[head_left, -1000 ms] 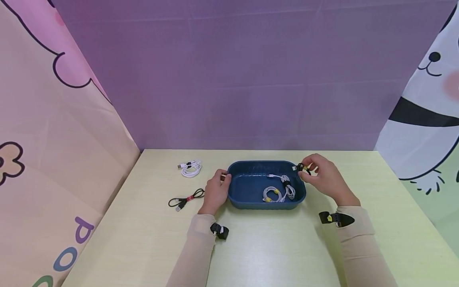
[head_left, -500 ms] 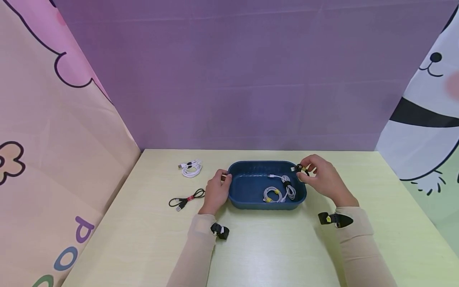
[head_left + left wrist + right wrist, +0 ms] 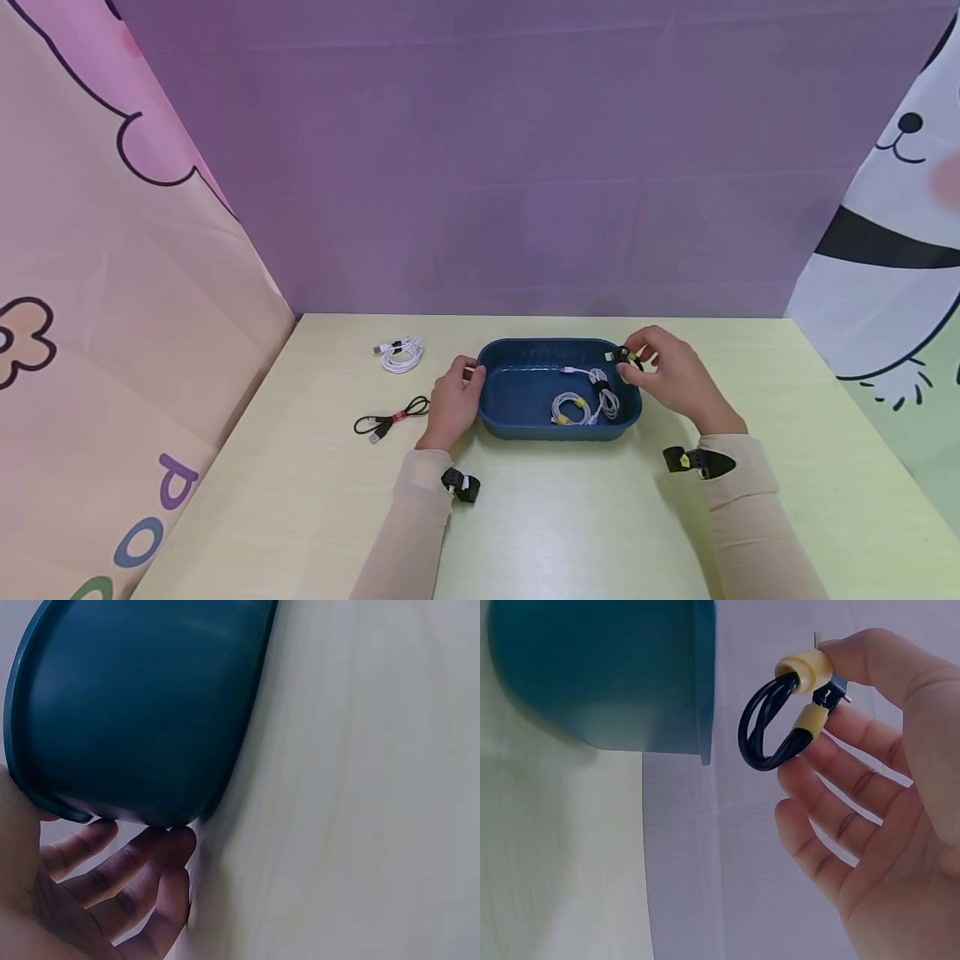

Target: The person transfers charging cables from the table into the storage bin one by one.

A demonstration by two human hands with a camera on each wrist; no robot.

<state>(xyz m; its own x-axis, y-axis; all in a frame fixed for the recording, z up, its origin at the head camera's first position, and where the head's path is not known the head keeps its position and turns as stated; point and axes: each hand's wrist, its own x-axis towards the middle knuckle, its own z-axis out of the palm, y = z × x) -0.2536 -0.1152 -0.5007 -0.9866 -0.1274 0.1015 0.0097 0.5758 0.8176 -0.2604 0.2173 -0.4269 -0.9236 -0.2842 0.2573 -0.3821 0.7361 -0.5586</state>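
Note:
My right hand (image 3: 678, 375) pinches a coiled black USB cable (image 3: 769, 724) with yellow ties between thumb and fingers. In the head view this cable hangs over the right rim of a dark blue plastic basin (image 3: 517, 392). My left hand (image 3: 450, 404) holds the basin's left end, thumb at the rim; in the left wrist view its curled fingers (image 3: 120, 870) touch the outer wall. Two white coiled cables lie in the basin's right half: one with yellow ties (image 3: 561, 408), one with a black tie (image 3: 610, 403).
On the pale wooden table (image 3: 562, 525), left of the basin, lie a white coiled cable (image 3: 405, 354) with a black tie and a black USB cable (image 3: 418, 405) with a red tie. A purple cloth (image 3: 480, 167) hangs behind the table's far edge.
My right hand has shifted slightly left with the black cable, bringing it a little further over the basin's rim. The left hand stays at the basin.

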